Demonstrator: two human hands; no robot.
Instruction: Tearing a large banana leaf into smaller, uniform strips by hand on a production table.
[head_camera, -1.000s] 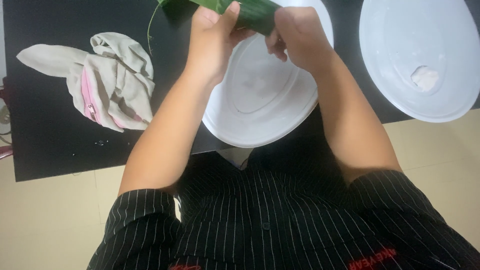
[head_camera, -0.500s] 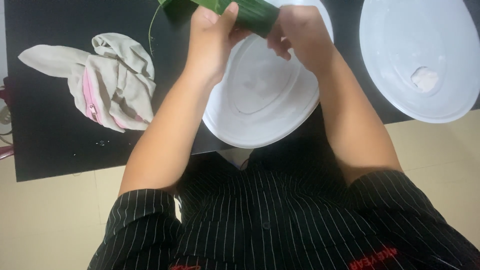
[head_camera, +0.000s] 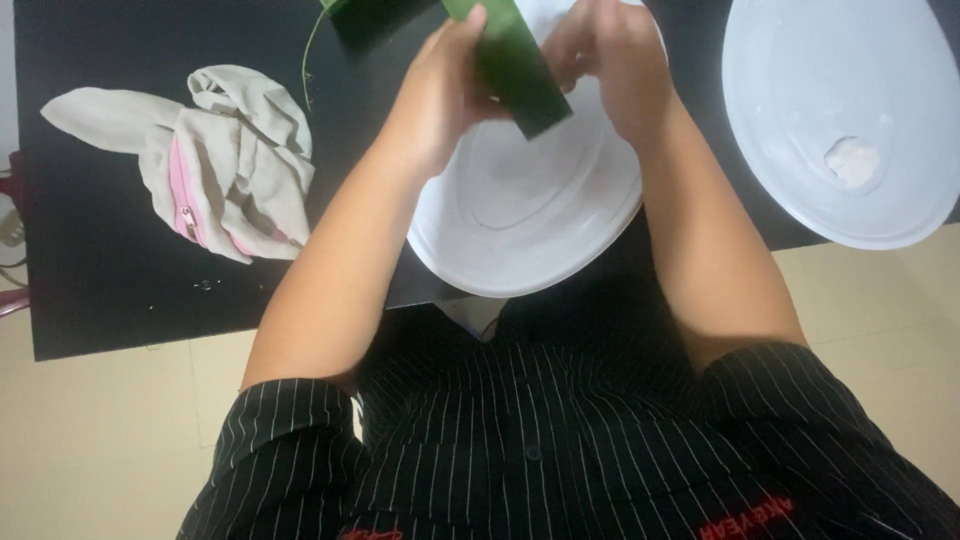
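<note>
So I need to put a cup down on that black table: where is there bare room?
Bare black table lies in front of the beige cloth and between it and the near white bowl. Around both hands, crowded.

Your leaf (head_camera: 515, 75) and right hand (head_camera: 610, 60) run off the top edge; the right bowl (head_camera: 800, 180) is cut off too, its pale lump (head_camera: 853, 160) too blurred to identify.

Two hands, left hand (head_camera: 440, 100) and right hand (head_camera: 610, 70), two green leaf strips (head_camera: 515, 75), two white bowls (head_camera: 530, 220), one beige cloth (head_camera: 215, 165) at upper left, one black table (head_camera: 100, 290)
</note>
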